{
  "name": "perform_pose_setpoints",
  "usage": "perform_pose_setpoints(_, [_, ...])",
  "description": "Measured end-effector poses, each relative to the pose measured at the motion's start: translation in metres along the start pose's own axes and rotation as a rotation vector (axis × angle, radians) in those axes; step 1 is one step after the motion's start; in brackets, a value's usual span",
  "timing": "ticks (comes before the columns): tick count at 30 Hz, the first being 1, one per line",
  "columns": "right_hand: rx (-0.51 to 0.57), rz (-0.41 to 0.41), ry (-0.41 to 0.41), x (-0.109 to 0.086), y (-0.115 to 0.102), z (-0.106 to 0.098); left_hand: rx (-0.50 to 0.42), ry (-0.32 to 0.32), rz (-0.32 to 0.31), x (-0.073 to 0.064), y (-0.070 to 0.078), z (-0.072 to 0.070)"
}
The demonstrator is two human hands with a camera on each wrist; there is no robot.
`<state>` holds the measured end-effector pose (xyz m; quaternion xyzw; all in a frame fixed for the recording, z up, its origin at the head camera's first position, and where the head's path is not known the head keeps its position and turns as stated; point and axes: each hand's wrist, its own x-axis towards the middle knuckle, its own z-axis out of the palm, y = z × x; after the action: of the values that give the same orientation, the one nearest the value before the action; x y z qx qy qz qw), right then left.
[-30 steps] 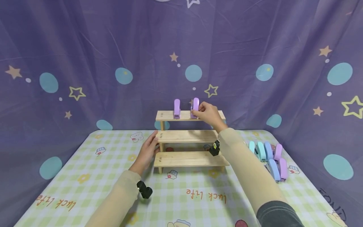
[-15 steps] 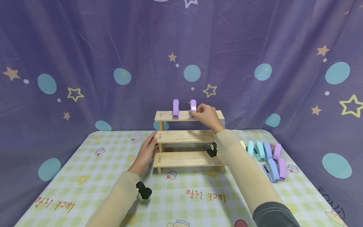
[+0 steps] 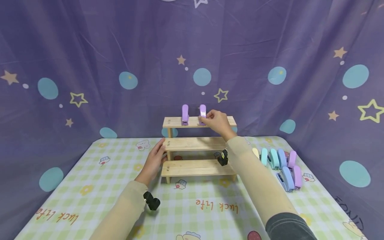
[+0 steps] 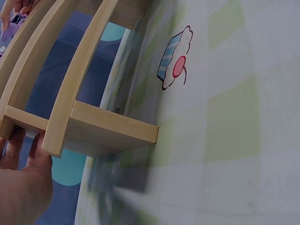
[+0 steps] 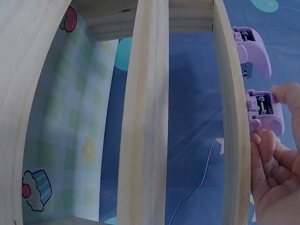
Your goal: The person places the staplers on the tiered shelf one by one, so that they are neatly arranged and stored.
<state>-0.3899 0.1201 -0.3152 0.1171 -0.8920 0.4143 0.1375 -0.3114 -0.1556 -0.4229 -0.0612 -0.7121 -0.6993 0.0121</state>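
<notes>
A three-tier wooden display shelf (image 3: pixel 192 168) stands on the table. Two purple staplers stand on its top tier: a left stapler (image 3: pixel 185 115) and a right stapler (image 3: pixel 202 110). My right hand (image 3: pixel 220 123) pinches the right stapler from its right side. In the right wrist view, the thumb lies against that stapler (image 5: pixel 265 108) and the other fingers curl beside its base. At the left end of the middle tier, my left hand (image 3: pixel 153 162) grips the shelf's side. The left wrist view shows its fingertips (image 4: pixel 40 152) against the wood.
To the right of the shelf, several staplers lie grouped on the table, among them a yellow stapler (image 3: pixel 255 152), a teal stapler (image 3: pixel 273 158), a blue stapler (image 3: pixel 288 178) and a purple stapler (image 3: pixel 297 176). A checked cloth (image 3: pixel 120 186) covers the table. Behind hangs a purple curtain (image 3: pixel 162 40).
The right stapler has shifted slightly left on the top tier and stands straighter, with my right hand following it. My left hand stays on the shelf. The head view has moved a little.
</notes>
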Motion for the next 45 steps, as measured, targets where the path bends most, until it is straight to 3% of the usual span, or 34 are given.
perform_pose_setpoints(28, [0.041, 0.012, -0.026, -0.003, 0.001, -0.002, -0.014, 0.004, 0.002, 0.001, -0.002, -0.002])
perform_pose_setpoints(39, [0.054, -0.015, -0.097, -0.008, 0.001, -0.015, 0.000, 0.008, 0.002, 0.002, -0.004, -0.001])
perform_pose_setpoints(45, [-0.003, -0.026, -0.128, -0.020, -0.002, -0.031, 0.005, 0.013, 0.002, 0.001, -0.002, 0.000])
